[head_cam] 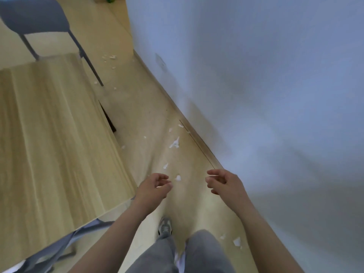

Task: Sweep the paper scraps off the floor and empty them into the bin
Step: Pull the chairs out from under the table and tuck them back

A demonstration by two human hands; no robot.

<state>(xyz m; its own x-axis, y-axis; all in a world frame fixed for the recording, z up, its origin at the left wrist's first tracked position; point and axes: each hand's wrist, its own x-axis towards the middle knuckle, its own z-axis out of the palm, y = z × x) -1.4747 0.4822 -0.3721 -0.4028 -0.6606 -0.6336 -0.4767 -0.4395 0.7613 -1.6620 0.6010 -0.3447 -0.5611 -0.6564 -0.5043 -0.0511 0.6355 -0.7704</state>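
Observation:
White paper scraps (175, 143) lie scattered along the light wooden floor (137, 119) between the table and the wall. More scraps (109, 57) sit farther off near the chair, and a few scraps (237, 241) lie by my feet at the wall. My left hand (153, 187) and my right hand (224, 182) hang out in front of me above the floor. Both have loosely curled fingers and hold nothing. No broom, dustpan or bin is in view.
A light wooden table (49, 138) fills the left side. A grey chair (37, 20) stands beyond it. A white wall (266, 85) with a baseboard runs along the right, leaving a narrow strip of floor. My shoe (165, 226) and grey trouser legs are below.

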